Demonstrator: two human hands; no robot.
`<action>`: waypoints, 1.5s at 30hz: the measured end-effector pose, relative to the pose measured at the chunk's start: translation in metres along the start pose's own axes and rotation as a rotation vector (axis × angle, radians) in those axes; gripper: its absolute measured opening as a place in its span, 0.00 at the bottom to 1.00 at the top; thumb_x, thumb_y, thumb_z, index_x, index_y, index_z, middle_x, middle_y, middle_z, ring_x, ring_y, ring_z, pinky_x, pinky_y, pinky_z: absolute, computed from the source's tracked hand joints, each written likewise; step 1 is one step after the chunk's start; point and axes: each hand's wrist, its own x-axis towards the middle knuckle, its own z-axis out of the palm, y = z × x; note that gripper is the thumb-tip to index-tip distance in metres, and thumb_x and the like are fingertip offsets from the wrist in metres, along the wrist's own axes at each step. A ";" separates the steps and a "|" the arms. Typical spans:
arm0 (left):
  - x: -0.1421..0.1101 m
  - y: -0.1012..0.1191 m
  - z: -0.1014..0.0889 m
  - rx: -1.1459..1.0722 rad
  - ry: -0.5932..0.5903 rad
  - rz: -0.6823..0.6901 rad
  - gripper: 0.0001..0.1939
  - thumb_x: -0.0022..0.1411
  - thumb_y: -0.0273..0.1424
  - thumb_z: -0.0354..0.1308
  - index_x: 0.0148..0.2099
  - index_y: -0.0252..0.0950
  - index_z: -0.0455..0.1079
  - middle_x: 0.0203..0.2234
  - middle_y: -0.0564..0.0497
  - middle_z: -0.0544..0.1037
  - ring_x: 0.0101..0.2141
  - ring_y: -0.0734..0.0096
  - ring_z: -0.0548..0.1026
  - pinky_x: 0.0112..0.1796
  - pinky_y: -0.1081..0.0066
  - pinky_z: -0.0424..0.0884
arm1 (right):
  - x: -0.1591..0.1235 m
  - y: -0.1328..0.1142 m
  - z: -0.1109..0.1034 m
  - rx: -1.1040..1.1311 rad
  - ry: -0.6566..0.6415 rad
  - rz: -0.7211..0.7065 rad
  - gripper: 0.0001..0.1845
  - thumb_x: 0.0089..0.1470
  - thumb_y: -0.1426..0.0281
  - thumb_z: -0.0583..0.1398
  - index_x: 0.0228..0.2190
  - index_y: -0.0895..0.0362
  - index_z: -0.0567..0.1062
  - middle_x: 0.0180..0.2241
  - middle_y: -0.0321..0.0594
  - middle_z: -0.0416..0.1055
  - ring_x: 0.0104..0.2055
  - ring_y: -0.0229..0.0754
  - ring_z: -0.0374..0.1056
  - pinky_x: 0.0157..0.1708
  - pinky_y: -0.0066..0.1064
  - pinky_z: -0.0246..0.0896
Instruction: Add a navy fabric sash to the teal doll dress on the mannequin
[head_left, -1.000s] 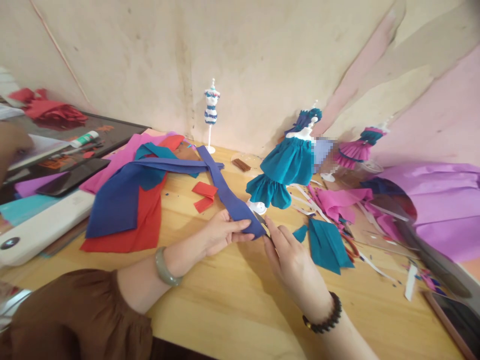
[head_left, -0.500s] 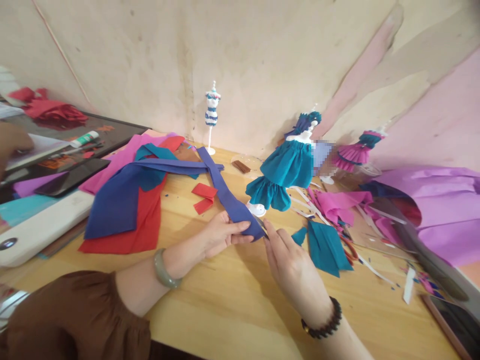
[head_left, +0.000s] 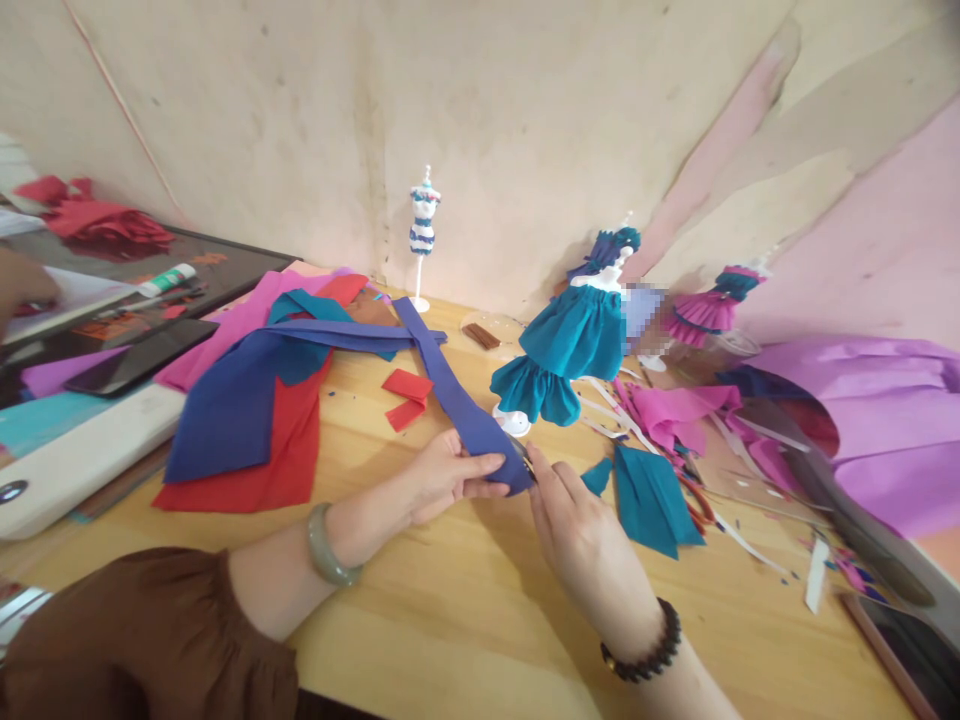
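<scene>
A long dark-blue cloth strip [head_left: 450, 390] runs from beside the white stand toward me, its near end folded. My left hand [head_left: 450, 472] pinches that near end between thumb and fingers. At the strip's right edge, my right hand [head_left: 574, 520] is closed around a thin metal tool [head_left: 527, 461]. Only a bit of the tool shows against the cloth; its kind is hidden by my fingers. Just behind the strip stands a small dress form [head_left: 571, 320] in a teal ruffled dress. Folded red cloth pieces [head_left: 407, 395] lie to the strip's left.
Blue cloth [head_left: 225, 410] and red cloth [head_left: 247, 480] are layered at left, near a white device [head_left: 90, 460]. Farther back stands a small striped dress form [head_left: 423, 225]. Teal scraps [head_left: 652, 490], orange-handled scissors [head_left: 699, 505] and a phone [head_left: 900, 650] lie at right.
The near end of the blue strip has shifted slightly down and curls more at my fingers. More of the metal tool shows beside it. Both hands keep nearly the same places.
</scene>
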 end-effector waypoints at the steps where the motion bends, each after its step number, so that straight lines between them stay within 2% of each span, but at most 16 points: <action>1: 0.000 0.000 0.000 0.007 0.006 -0.001 0.20 0.50 0.23 0.68 0.47 0.35 0.74 0.39 0.46 0.80 0.36 0.66 0.80 0.33 0.73 0.77 | 0.000 0.000 0.000 -0.002 -0.002 0.002 0.25 0.62 0.77 0.46 0.59 0.66 0.57 0.29 0.43 0.66 0.26 0.43 0.67 0.19 0.30 0.65; 10: -0.004 -0.003 0.002 0.138 -0.004 0.022 0.21 0.46 0.30 0.72 0.44 0.34 0.74 0.36 0.46 0.80 0.33 0.67 0.79 0.32 0.73 0.74 | 0.003 0.000 0.000 0.009 0.017 0.000 0.26 0.63 0.76 0.46 0.61 0.66 0.54 0.30 0.44 0.67 0.27 0.44 0.68 0.22 0.31 0.68; 15: -0.004 -0.003 0.003 0.173 -0.024 -0.002 0.21 0.45 0.33 0.72 0.42 0.33 0.74 0.34 0.46 0.79 0.33 0.67 0.78 0.32 0.73 0.73 | 0.002 0.000 0.000 -0.033 0.000 -0.014 0.27 0.61 0.78 0.46 0.61 0.67 0.53 0.29 0.44 0.67 0.27 0.43 0.68 0.20 0.29 0.66; 18: -0.004 -0.004 0.002 0.183 -0.033 0.002 0.21 0.46 0.34 0.71 0.42 0.34 0.74 0.36 0.46 0.79 0.34 0.67 0.78 0.34 0.71 0.73 | -0.001 -0.001 0.002 -0.075 -0.032 -0.008 0.28 0.58 0.81 0.46 0.60 0.68 0.55 0.29 0.45 0.67 0.28 0.44 0.68 0.20 0.29 0.66; 23: -0.004 -0.005 0.000 0.214 -0.058 0.005 0.22 0.47 0.35 0.71 0.44 0.33 0.72 0.37 0.46 0.78 0.35 0.66 0.78 0.35 0.69 0.72 | -0.002 -0.001 0.006 -0.032 -0.009 0.046 0.25 0.57 0.80 0.48 0.57 0.67 0.61 0.30 0.44 0.68 0.27 0.42 0.68 0.20 0.28 0.66; 32: 0.001 -0.012 -0.007 0.368 -0.077 0.083 0.20 0.49 0.39 0.69 0.42 0.33 0.74 0.36 0.45 0.78 0.41 0.62 0.76 0.43 0.64 0.69 | -0.001 0.003 0.007 -0.005 -0.013 0.048 0.27 0.57 0.79 0.49 0.58 0.65 0.60 0.30 0.45 0.69 0.27 0.43 0.69 0.20 0.30 0.67; 40: 0.001 -0.012 -0.005 0.377 -0.064 0.074 0.21 0.49 0.37 0.69 0.44 0.32 0.72 0.38 0.44 0.78 0.39 0.64 0.76 0.40 0.66 0.70 | -0.003 -0.001 0.010 0.024 -0.029 0.105 0.27 0.55 0.80 0.49 0.57 0.65 0.63 0.30 0.46 0.69 0.27 0.43 0.69 0.21 0.29 0.67; 45: 0.000 -0.011 -0.005 0.350 -0.050 0.038 0.22 0.49 0.36 0.69 0.46 0.34 0.71 0.37 0.45 0.78 0.34 0.67 0.76 0.32 0.70 0.70 | -0.003 -0.002 0.009 0.074 -0.068 0.129 0.26 0.54 0.80 0.49 0.55 0.68 0.64 0.31 0.49 0.71 0.29 0.45 0.70 0.24 0.33 0.70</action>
